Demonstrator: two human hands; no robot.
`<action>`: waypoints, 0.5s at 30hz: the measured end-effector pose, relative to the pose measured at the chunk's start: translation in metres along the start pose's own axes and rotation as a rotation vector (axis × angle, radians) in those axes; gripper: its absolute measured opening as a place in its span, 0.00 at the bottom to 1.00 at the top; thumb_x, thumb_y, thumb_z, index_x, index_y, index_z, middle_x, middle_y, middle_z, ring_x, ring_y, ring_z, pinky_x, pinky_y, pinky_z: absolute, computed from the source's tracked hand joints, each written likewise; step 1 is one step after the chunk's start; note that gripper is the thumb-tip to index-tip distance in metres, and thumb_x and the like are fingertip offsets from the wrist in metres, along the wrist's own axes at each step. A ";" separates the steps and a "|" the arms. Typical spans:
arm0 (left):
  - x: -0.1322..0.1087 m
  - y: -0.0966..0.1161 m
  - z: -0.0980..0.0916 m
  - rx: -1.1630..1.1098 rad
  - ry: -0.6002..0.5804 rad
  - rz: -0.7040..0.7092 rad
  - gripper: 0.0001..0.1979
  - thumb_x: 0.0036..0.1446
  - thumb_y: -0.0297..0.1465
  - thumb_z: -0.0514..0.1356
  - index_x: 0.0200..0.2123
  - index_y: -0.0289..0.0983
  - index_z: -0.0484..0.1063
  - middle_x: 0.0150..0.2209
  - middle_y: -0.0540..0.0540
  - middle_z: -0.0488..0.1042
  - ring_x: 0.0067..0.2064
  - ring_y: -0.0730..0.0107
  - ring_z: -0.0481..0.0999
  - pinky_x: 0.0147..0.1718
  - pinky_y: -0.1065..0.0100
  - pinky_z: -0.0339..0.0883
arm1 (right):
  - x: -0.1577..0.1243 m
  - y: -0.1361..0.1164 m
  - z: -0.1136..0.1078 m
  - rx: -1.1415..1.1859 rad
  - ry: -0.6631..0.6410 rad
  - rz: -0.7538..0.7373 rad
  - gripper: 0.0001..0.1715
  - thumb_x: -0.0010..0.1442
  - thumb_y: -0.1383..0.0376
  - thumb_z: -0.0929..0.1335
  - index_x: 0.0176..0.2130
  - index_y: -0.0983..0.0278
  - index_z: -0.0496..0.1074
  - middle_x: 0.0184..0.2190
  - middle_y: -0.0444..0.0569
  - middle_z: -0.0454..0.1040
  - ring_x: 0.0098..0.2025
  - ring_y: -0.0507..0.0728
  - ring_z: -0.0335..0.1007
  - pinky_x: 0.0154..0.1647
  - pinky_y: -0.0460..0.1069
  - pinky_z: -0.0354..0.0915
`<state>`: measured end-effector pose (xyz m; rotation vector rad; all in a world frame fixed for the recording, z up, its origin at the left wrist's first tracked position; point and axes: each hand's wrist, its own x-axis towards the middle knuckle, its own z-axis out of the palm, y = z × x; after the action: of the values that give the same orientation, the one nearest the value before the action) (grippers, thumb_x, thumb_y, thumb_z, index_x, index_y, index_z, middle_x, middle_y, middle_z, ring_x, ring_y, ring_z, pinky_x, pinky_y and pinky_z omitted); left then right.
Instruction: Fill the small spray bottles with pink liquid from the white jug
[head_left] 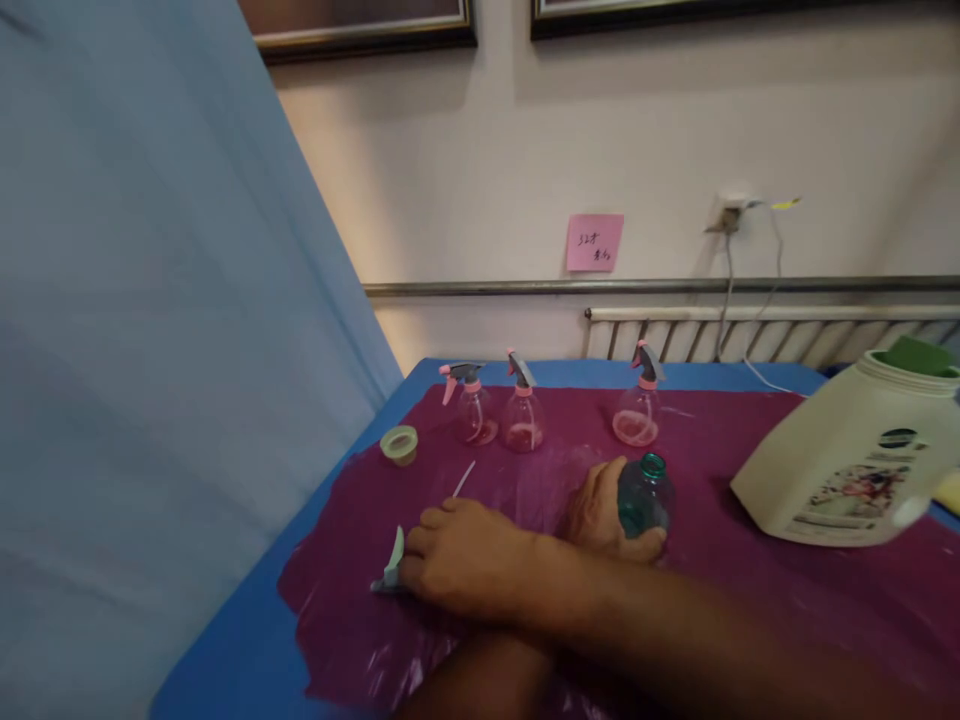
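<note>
My forearms cross, the right one passing over the left. With its fingers wrapped round a clear green bottle [646,495], my left hand [600,505] keeps it upright; the bottle's neck is open, without a top. Over on the left, my right hand [469,555] is closed over a grey-green spray head [391,568], low over the purple plastic sheet [352,520]. A thin white dip tube [463,478] sticks out past the knuckles. Much of the spray head is hidden under the fingers.
Behind the hands stand spray bottles with pink-and-grey heads: one [477,415], another beside it [523,418] and a third [637,410] farther right. A pale cap-like cup [400,444] sits left. A large cream jug [855,460] stands right. A blue curtain [172,350] hangs left.
</note>
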<state>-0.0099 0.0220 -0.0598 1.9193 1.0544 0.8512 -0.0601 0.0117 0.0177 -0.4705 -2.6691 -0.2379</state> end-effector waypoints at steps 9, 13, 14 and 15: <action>0.003 -0.008 0.002 -0.014 0.031 0.027 0.50 0.50 0.36 0.73 0.76 0.40 0.64 0.73 0.34 0.71 0.74 0.36 0.71 0.76 0.39 0.65 | 0.008 0.003 0.027 -0.026 -0.012 0.078 0.09 0.68 0.62 0.79 0.36 0.61 0.82 0.35 0.47 0.85 0.37 0.56 0.80 0.30 0.52 0.73; 0.007 -0.016 0.005 -0.016 0.056 0.046 0.49 0.51 0.36 0.73 0.76 0.42 0.65 0.73 0.36 0.72 0.74 0.37 0.72 0.76 0.41 0.66 | 0.006 0.010 0.015 0.000 0.045 0.091 0.09 0.72 0.59 0.75 0.38 0.60 0.81 0.39 0.46 0.86 0.39 0.57 0.80 0.35 0.53 0.75; 0.008 -0.017 0.006 -0.020 0.062 0.055 0.49 0.51 0.36 0.73 0.76 0.43 0.65 0.72 0.36 0.72 0.73 0.38 0.73 0.75 0.41 0.66 | 0.004 0.013 0.006 0.015 0.068 0.097 0.10 0.74 0.59 0.74 0.39 0.59 0.80 0.40 0.46 0.86 0.40 0.57 0.80 0.36 0.54 0.76; 0.008 -0.019 0.006 -0.024 0.068 0.065 0.49 0.51 0.36 0.74 0.76 0.43 0.65 0.72 0.37 0.72 0.73 0.38 0.73 0.75 0.41 0.66 | 0.000 0.017 -0.005 0.044 0.088 0.121 0.09 0.75 0.59 0.72 0.41 0.59 0.80 0.42 0.46 0.86 0.41 0.57 0.80 0.37 0.54 0.76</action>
<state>-0.0081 0.0344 -0.0773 1.9254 1.0212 0.9674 -0.0524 0.0261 0.0239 -0.5914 -2.5437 -0.1601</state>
